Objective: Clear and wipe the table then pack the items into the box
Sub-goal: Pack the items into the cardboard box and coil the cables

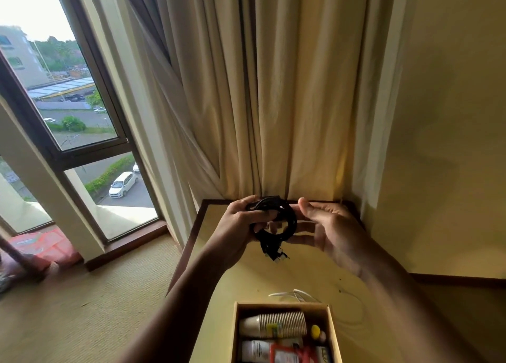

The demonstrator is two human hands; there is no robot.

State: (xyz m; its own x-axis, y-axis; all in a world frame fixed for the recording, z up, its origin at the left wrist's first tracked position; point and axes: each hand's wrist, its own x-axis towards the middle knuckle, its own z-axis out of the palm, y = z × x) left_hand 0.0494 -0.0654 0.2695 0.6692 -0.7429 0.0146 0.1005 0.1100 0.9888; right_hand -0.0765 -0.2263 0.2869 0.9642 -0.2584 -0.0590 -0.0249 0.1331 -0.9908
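Note:
A coiled black cable hangs in the air above the far half of the yellow table. My left hand grips the coil on its left side. My right hand touches the coil's right side with thumb and fingers. The cable's loose ends dangle below the coil. Near the table's front stands an open cardboard box. It holds a lying stack of paper cups, a white tube, a small yellow thing and a red item.
A white cable lies on the table just behind the box. Cream curtains hang behind the table, and a wall stands to the right. A window and carpeted floor lie to the left.

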